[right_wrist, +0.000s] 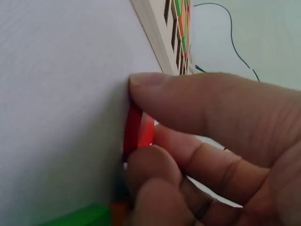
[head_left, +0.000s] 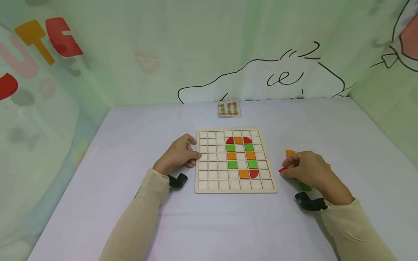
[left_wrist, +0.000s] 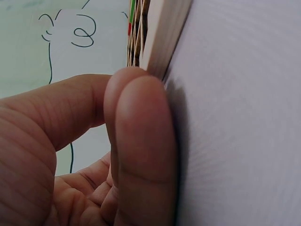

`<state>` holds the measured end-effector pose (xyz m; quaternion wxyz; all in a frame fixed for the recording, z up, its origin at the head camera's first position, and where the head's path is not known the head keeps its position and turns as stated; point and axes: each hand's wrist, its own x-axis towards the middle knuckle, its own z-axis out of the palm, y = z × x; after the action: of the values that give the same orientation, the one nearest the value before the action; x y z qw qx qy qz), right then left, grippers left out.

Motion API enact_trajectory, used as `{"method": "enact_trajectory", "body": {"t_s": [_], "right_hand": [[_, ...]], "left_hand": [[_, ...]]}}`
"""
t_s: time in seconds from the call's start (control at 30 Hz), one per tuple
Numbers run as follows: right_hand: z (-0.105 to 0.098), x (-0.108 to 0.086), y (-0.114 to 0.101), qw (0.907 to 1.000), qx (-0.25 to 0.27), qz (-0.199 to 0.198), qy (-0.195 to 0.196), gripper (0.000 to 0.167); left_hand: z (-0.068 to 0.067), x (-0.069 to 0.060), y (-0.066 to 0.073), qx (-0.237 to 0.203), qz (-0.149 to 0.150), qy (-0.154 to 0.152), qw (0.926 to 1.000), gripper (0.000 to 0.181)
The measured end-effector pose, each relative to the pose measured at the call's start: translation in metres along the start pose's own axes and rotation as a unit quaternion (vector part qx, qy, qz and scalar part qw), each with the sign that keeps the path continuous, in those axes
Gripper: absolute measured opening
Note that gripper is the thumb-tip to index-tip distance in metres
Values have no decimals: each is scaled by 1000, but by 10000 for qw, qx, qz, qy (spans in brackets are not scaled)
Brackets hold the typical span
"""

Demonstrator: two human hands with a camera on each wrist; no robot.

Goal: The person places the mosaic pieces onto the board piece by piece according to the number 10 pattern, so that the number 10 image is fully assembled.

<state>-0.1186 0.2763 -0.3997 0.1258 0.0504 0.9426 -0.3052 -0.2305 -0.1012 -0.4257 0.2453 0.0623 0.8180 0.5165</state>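
A wooden grid board (head_left: 209, 185) lies flat on the table, with red, orange and green tiles set in a ring on its right half. My left hand (head_left: 179, 152) rests at the board's left edge, thumb and fingers touching the rim. To the right of the board, my right hand (head_left: 308, 169) pinches a red tile (right_wrist: 139, 129) between thumb and fingers, low over the table. Beneath and around that hand lie loose tiles, among them a green tile (head_left: 304, 187) and an orange tile (head_left: 290, 153); the hand hides part of this group.
Behind the board lies a small pattern card (head_left: 229, 108) showing a coloured grid. A white cloth covers the table (head_left: 130, 123). Printed fabric (head_left: 209, 43) hangs at the back and sides. Each wrist wears a black camera mount (head_left: 310, 202).
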Motion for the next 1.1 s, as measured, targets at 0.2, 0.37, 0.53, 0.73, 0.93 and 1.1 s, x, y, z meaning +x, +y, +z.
{"method": "enact_trajectory", "body": {"t_s": [0.2, 0.37, 0.53, 0.73, 0.93, 1.1], "right_hand": [[-3, -1, -2, 9997, -162, 119, -155, 24], [-5, 0, -3, 9991, -147, 256, -297, 24], [-3, -2, -4, 9993, -94, 204, -307, 23], [-1, -5, -4, 9999, -74, 9, -152, 24], [0, -6, -4, 9998, 162, -65, -56, 25], [1, -4, -2, 9989, 440, -98, -158, 21]], "left_hand": [[1, 1, 0, 58, -5, 35, 10000, 49], [1, 1, -1, 79, 6, 51, 10000, 49], [1, 1, -1, 61, -4, 46, 10000, 49], [1, 1, 0, 40, 2, 46, 10000, 49], [1, 1, 0, 38, 0, 59, 10000, 50], [1, 1, 0, 14, -27, 34, 10000, 50]]}}
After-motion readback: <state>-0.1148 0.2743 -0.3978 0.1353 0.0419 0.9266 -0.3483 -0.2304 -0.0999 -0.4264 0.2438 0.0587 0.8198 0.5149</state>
